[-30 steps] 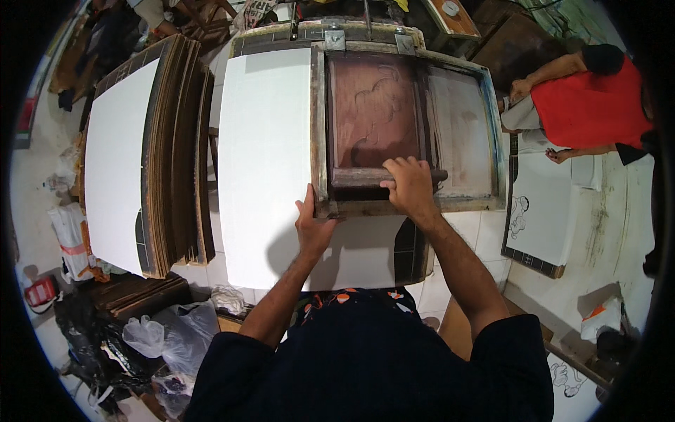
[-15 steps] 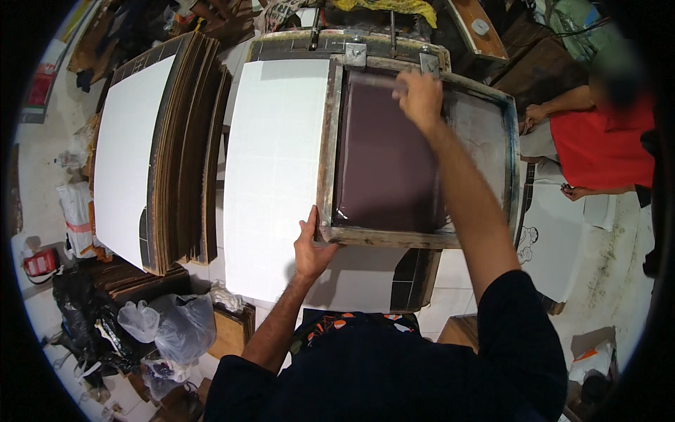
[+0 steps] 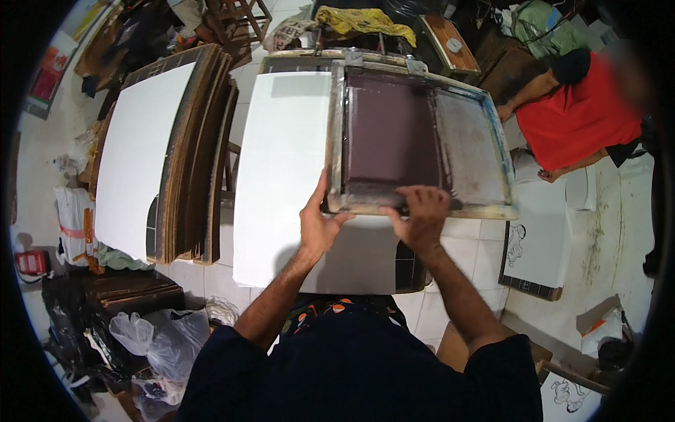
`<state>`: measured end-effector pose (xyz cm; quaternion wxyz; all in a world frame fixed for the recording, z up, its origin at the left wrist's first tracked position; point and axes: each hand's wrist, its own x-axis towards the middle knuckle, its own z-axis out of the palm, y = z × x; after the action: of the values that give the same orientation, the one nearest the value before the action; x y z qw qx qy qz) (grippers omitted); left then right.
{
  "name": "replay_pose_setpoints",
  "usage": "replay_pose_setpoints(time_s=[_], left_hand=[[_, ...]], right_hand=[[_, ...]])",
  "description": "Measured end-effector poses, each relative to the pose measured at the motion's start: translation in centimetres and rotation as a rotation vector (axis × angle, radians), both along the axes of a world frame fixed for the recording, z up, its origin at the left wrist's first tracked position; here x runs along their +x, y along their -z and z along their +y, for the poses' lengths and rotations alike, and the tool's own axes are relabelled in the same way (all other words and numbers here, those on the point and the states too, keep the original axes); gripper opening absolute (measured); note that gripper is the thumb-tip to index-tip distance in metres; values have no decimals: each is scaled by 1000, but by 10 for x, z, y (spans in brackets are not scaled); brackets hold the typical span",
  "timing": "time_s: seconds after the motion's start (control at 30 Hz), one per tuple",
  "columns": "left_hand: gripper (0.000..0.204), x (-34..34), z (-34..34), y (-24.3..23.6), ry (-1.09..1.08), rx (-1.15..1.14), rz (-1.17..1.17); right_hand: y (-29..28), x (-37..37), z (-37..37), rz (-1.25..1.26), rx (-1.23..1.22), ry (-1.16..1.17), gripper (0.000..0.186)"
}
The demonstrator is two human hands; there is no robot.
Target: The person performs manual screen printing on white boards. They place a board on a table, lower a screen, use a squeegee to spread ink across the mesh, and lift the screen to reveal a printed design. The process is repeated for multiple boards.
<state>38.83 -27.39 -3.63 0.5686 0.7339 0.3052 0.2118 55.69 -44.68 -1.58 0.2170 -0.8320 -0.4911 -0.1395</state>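
A wooden-framed printing screen (image 3: 472,144) with a dark maroon mesh area (image 3: 390,130) lies over a board covered with white paper (image 3: 281,162). My left hand (image 3: 320,224) grips the frame's near left corner, with the thumb along the near rail and the fingers up the left rail. In my right hand (image 3: 425,214) is a squeegee, a long dark bar (image 3: 369,192) lying crosswise at the near end of the mesh. The fingers hide part of its handle. Metal hinge clamps (image 3: 416,67) hold the screen's far rail.
On the left leans a stack of boards (image 3: 186,169) topped with white paper. A person in a red top (image 3: 580,112) is at the right, near a printed sheet (image 3: 538,232). Plastic bags (image 3: 165,337) lie at the lower left. A yellow cloth (image 3: 365,22) hangs behind the screen.
My right hand has come from the screen's far end to its near end with the squeegee. My left hand stays at the corner. The whole view has shifted somewhat.
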Motion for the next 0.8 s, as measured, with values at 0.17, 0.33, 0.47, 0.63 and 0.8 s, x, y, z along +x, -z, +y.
replay_pose_setpoints(time_s=[0.17,0.33,0.47,0.63,0.8], left_hand=[[135,33,28,-111,-76,120,-297],[114,2,108,-115,-73,341,-174],[44,-153,198,-40,-382,657,253],[54,-388,223,37,-606,694,1111],[58,-449,211,49,-393,759,855]], right_hand=[[-115,69,46,-303,224,-30,55],[-221,110,92,-292,174,119,59],[-267,136,114,-211,61,275,76],[-301,181,134,-98,15,206,87],[-320,214,152,-88,24,238,106]])
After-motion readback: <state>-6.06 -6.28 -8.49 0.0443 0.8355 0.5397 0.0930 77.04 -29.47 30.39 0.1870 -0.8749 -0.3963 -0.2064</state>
